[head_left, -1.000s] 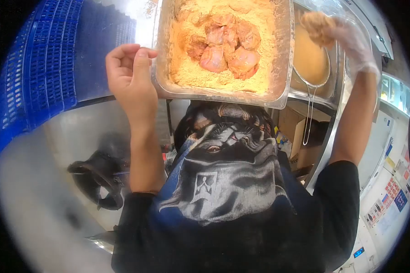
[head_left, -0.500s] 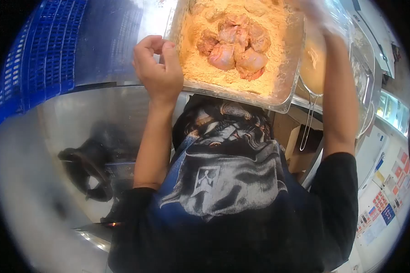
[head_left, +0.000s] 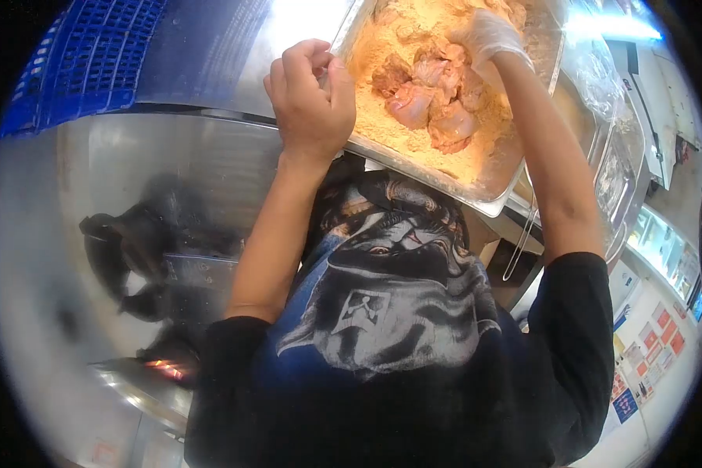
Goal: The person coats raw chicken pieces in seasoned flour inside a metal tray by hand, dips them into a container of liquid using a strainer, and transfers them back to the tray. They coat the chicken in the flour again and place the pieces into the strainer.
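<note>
A metal tray (head_left: pixel 476 204) holds orange-yellow flour (head_left: pixel 413 142) with several raw meat pieces (head_left: pixel 410 104) bunched on top. My left hand (head_left: pixel 312 97) is bare and curled at the tray's left edge, fingers bent toward the thumb; whether anything is between them cannot be made out. Inside the tray, my right hand (head_left: pixel 491 40) wears a clear glove and reaches down at the right of the meat. Its fingertips are partly hidden and blurred against the flour, so its grip is unclear.
A blue plastic basket (head_left: pixel 93 62) stands at the upper left on the metal counter (head_left: pixel 203 58). Right of the tray are a strainer's wire handle (head_left: pixel 520 248), clear plastic (head_left: pixel 597 82) and another metal tray (head_left: pixel 622 160). Papers (head_left: pixel 659 339) hang on the right.
My right hand held a coated piece right of the tray and has moved left into the tray. My left hand has shifted right with the turning view, still curled.
</note>
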A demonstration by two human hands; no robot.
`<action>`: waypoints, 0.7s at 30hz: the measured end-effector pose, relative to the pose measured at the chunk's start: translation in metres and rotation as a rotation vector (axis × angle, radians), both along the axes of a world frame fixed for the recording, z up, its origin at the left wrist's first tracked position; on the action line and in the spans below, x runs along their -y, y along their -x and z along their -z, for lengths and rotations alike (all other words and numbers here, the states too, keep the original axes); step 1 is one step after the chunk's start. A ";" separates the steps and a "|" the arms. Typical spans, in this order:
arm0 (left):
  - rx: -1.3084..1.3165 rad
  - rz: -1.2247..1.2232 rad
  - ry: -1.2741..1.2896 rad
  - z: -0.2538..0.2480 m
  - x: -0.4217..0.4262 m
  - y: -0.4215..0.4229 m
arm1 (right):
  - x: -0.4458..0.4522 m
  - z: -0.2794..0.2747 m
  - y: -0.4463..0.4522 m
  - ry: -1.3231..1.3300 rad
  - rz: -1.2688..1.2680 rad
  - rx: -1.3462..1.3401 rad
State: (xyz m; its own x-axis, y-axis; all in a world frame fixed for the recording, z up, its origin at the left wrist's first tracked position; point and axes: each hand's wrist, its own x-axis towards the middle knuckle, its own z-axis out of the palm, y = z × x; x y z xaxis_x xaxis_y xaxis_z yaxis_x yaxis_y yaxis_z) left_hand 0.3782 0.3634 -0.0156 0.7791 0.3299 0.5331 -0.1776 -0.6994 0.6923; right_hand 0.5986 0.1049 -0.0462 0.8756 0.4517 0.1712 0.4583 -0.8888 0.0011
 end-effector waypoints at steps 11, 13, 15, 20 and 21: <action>-0.002 -0.003 0.040 -0.001 0.000 0.000 | -0.008 0.008 -0.056 -0.704 0.233 -0.435; -0.023 0.004 0.025 -0.001 0.000 0.001 | -0.035 -0.001 -0.052 -0.816 0.170 -0.565; -0.038 -0.006 -0.002 -0.002 -0.001 0.001 | -0.087 -0.094 0.010 0.052 0.123 -0.176; -0.054 -0.024 -0.011 -0.007 0.000 0.002 | -0.119 -0.087 0.018 0.036 -0.056 -0.164; -0.061 -0.043 -0.011 -0.006 -0.001 0.003 | -0.122 -0.089 0.022 0.030 -0.060 -0.185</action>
